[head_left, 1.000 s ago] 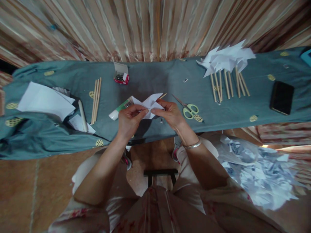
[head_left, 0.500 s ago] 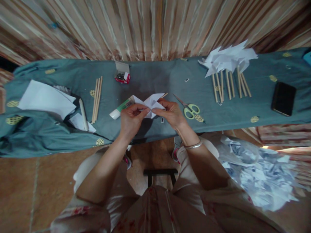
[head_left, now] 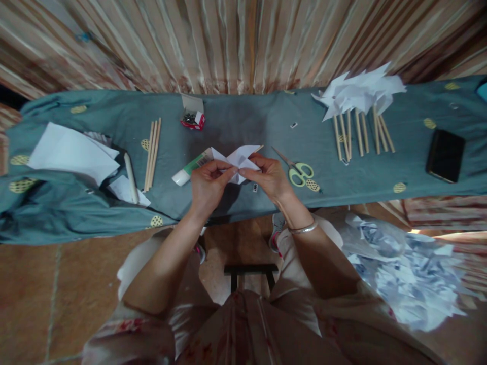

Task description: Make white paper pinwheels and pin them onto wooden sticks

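Observation:
A white folded paper pinwheel (head_left: 239, 158) is pinched between both hands above the teal cloth-covered table (head_left: 243, 126). My left hand (head_left: 206, 185) grips its left side with the fingers closed on the paper. My right hand (head_left: 269, 177) holds its right side, thumb and fingers pressed together. A thin wooden stick (head_left: 257, 148) pokes out behind the paper. A glue stick (head_left: 188, 170) lies just left of the hands, and green-handled scissors (head_left: 297, 171) lie just to the right.
Finished paper pinwheels on sticks (head_left: 359, 109) lie at the back right, near a black phone (head_left: 445, 155). Loose wooden sticks (head_left: 152, 152), white sheets (head_left: 72, 154) and a small red box of pins (head_left: 193, 119) lie to the left. Crumpled paper scraps (head_left: 411, 274) are heaped at lower right.
Both hands with the paper pinwheel have shifted slightly up and right in view; the grip on it is unchanged.

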Demonstrator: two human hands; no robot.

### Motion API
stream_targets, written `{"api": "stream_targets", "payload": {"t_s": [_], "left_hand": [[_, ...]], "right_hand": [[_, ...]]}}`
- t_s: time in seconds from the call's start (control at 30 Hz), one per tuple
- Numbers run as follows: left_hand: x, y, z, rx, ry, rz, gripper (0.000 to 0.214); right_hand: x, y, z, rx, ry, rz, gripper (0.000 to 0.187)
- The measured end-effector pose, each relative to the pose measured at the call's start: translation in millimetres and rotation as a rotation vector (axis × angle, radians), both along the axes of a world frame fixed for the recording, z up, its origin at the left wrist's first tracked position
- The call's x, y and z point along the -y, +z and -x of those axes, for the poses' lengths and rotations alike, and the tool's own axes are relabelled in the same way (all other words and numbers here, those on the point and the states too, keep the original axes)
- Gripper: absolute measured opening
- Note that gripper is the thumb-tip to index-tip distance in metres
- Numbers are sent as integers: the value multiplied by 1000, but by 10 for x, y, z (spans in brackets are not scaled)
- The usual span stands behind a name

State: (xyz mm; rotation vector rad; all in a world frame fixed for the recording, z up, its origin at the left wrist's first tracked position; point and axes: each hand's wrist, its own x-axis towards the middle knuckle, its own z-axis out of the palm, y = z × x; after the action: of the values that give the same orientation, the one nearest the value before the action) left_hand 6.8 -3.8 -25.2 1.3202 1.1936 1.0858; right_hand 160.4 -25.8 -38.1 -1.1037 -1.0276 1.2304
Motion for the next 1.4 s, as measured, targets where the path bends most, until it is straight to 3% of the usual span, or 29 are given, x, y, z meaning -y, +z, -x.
{"api": "stream_targets", "payload": {"t_s": [0.43, 0.8, 0.9, 1.03, 1.17, 1.4], "left_hand": [[1, -33, -34, 21, -23, 18, 19], [23, -9, -64, -26, -32, -72, 19], [23, -5, -71, 0, -18, -100, 44], [14, -22, -87, 63, 13, -17, 81], [-3, -58, -78, 107, 16, 49, 84], [-19, -68, -48, 51, 19, 13, 74]], "right_hand": [[6, 8, -6, 88, -19, -6, 14], [-9, -29, 27, 4, -103, 86, 14], [-23, -38, 22, -31, -122, 103, 15], [-30, -17, 24, -50, -124, 69, 15], [-24, 9, 30, -54, -103, 39, 11], [-24, 10, 32, -11, -73, 37, 8]]}}
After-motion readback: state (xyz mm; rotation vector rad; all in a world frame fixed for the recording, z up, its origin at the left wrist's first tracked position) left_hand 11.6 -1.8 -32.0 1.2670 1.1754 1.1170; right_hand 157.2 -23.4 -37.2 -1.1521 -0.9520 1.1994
